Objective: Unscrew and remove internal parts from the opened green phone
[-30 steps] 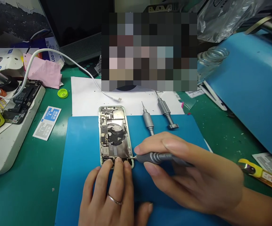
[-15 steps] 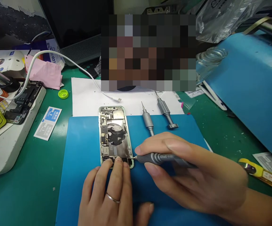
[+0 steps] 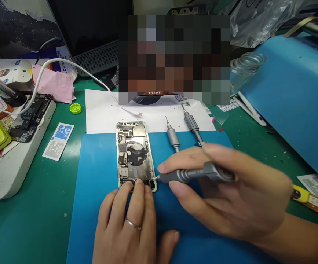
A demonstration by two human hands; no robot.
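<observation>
An opened smartphone (image 3: 138, 165) lies face up on the blue mat (image 3: 98, 161), its circuit board and inner metal showing. My left hand (image 3: 128, 223), with a ring on one finger, rests stretched fingertips on the phone's lower end and covers part of it. Between thumb and fingers, my right hand (image 3: 230, 194) grips a grey precision screwdriver (image 3: 181, 176). The screwdriver leans nearly level, its tip at the phone's lower right edge; whether it sits in a screw is too small to tell. Just beyond this hand lie a second screwdriver (image 3: 172, 137) and a third screwdriver (image 3: 192, 124).
A white cable (image 3: 79, 66) arches over to a paper sheet (image 3: 101, 117) behind the phone. At left are a green cap (image 3: 75, 108), a sticker card (image 3: 58, 142) and a white block (image 3: 35, 146) carrying another opened phone (image 3: 30, 117). A yellow-handled tool (image 3: 302, 194) lies far right.
My right hand has tilted the screwdriver's back end, so its cap now shows beneath the fingers. The tip stays at the phone's edge. My left hand keeps its place, while the view shifts slightly.
</observation>
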